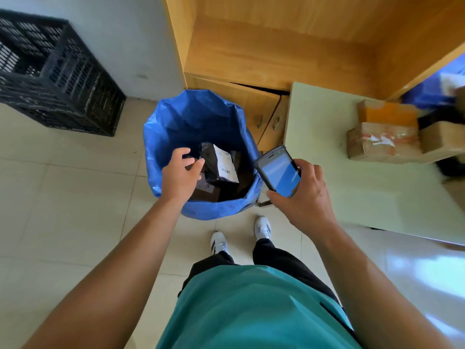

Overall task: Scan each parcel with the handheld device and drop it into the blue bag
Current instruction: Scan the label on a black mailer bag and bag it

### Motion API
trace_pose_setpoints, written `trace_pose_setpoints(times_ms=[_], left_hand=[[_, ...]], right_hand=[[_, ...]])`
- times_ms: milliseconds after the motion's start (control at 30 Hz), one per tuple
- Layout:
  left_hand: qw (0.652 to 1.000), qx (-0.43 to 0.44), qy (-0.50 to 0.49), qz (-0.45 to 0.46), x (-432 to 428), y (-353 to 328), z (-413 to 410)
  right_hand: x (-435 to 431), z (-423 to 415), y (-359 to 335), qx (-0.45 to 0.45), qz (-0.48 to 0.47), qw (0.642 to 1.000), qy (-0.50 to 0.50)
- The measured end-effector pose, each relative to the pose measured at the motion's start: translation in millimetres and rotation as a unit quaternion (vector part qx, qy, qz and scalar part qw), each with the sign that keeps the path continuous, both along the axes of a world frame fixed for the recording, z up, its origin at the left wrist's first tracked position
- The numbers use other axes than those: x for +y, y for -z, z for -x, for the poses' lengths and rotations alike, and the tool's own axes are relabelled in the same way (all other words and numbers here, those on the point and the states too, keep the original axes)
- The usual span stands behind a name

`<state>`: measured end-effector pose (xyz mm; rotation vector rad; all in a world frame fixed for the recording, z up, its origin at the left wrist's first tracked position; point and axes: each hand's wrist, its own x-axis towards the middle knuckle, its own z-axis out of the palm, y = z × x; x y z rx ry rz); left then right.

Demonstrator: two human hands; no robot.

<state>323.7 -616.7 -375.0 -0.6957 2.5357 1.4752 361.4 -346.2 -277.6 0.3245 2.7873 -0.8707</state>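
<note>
The blue bag (191,117) stands open on the floor in front of the person's feet. Inside it lies a black parcel (210,159) with a white label facing up, on top of other dark packets. The left hand (180,175) hangs over the near side of the bag's mouth with loosely curled fingers and appears to hold nothing. The right hand (304,197) is just to the right of the bag's rim, wrapped around the scanner (279,172), whose blue screen is tilted up. Further right of the bag, a table (352,187) holds the cardboard boxes (382,139) not yet scanned, and a black crate (57,71) sits well off to the bag's left. The black parcel looks like soft plastic wrap over something boxy, so it is probably light, slightly slick and safe to drop. The taped boxes look stiff and likely weigh more. One hand could best take a box across its top, thumb on one side and fingers on the other, with the label kept clear for the scanner.
</note>
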Motion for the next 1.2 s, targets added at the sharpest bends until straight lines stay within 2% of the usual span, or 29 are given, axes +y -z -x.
trace_pose_setpoints(times_ms=[367,633,900,1200], left_hand=[[0.993,0.038,0.101,0.047,65.7,-23.5,-2.7],[0.979,0.047,0.192,0.045,204.3,-41.2,-6.2],[0.934,0.095,0.335,0.083,396.7,-50.8,-0.4],[0.882,0.116,0.448,0.084,523.1,-57.9,19.6]], right_hand=[[52.6,-27.9,-1.7,0.016,0.01,1.0,0.02],[178.1,-61.0,-5.8,0.023,0.032,0.995,0.093],[343.5,-113.9,-21.7,0.045,0.029,0.97,0.239],[432.4,-123.9,-39.7,0.058,-0.002,0.96,0.273]])
